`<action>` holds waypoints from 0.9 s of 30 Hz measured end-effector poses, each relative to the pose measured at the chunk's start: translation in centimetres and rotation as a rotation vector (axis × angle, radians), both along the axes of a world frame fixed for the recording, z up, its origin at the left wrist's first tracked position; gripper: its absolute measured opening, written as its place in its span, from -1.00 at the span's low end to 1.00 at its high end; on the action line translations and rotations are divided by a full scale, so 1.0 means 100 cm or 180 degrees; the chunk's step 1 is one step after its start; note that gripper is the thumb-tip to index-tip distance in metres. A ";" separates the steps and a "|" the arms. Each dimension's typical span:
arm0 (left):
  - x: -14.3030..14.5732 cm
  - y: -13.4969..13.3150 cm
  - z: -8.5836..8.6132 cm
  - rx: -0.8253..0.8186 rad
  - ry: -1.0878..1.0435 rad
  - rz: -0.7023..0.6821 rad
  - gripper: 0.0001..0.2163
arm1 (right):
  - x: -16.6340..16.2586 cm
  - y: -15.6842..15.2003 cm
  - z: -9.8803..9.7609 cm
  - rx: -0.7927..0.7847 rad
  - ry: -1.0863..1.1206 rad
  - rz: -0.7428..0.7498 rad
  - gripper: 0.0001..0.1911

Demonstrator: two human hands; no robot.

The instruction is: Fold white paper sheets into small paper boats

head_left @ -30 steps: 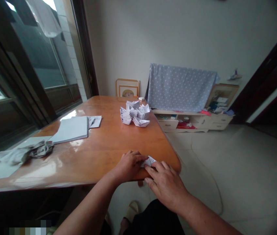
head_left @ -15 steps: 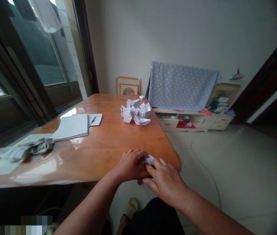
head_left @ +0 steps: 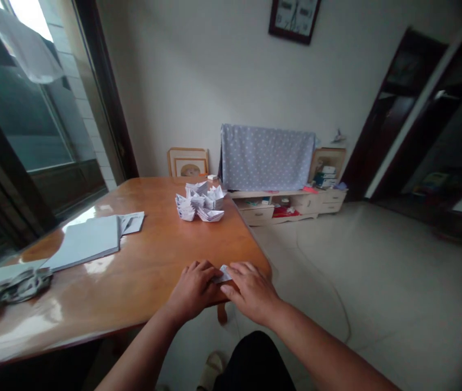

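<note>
A small folded piece of white paper sits at the near edge of the orange-brown wooden table. My left hand grips its left end, and my right hand presses on its right end with the fingers spread. Most of the paper is hidden by my fingers. Farther along the table stands a heap of several folded white paper boats, well away from both hands.
Left on the table lie a stack of pale paper sheets, a loose sheet and a crumpled grey cloth. A window runs along the left. Behind the table stands a low cabinet under a polka-dot cloth.
The view has swung up and left, bringing a wall clock into sight. My hands stay together on the folded paper at the table edge, and the paper boats have not moved.
</note>
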State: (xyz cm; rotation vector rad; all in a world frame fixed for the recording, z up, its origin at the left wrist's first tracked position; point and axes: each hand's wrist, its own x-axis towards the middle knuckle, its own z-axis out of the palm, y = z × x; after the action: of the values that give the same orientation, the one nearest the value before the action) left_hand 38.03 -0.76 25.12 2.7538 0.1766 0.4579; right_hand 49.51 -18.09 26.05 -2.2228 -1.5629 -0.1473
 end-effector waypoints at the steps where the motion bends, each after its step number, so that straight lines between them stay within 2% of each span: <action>1: -0.001 -0.001 0.000 0.0054 -0.0025 -0.0040 -0.81 | -0.001 0.000 -0.004 -0.0016 0.0007 0.0013 -0.47; 4: -0.003 -0.005 0.002 0.0201 -0.0055 -0.0090 -0.83 | -0.011 -0.005 -0.016 0.0029 0.0021 -0.0010 -0.35; 7: -0.007 -0.012 -0.001 0.0328 -0.0054 -0.0084 -0.81 | -0.022 -0.014 -0.024 0.0121 0.0030 -0.0017 -0.35; 12: -0.016 -0.024 -0.017 0.0509 -0.0157 0.0118 -0.83 | -0.031 -0.026 -0.026 0.0349 -0.0068 -0.0052 -0.63; 15: -0.024 -0.033 -0.018 0.0596 -0.0240 0.0074 -0.84 | -0.034 -0.029 -0.027 0.0533 -0.0104 -0.0092 -0.68; 20: -0.044 -0.054 0.004 0.0612 -0.0401 0.0075 -0.81 | -0.043 -0.040 -0.019 0.0871 0.0115 -0.0093 -0.77; 24: -0.061 -0.074 0.026 0.0292 -0.0334 0.0084 -0.78 | -0.048 -0.062 -0.001 0.1199 0.0736 -0.0020 -0.87; 27: -0.073 -0.089 0.038 -0.0032 -0.0307 0.0099 -0.80 | -0.051 -0.077 0.012 0.1261 0.1306 0.0105 -0.89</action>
State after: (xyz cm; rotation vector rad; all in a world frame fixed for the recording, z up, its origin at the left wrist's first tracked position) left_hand 30.72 -9.68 28.94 2.7152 0.1974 0.5951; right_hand 44.44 -25.82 27.25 -1.7817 -1.2234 0.0112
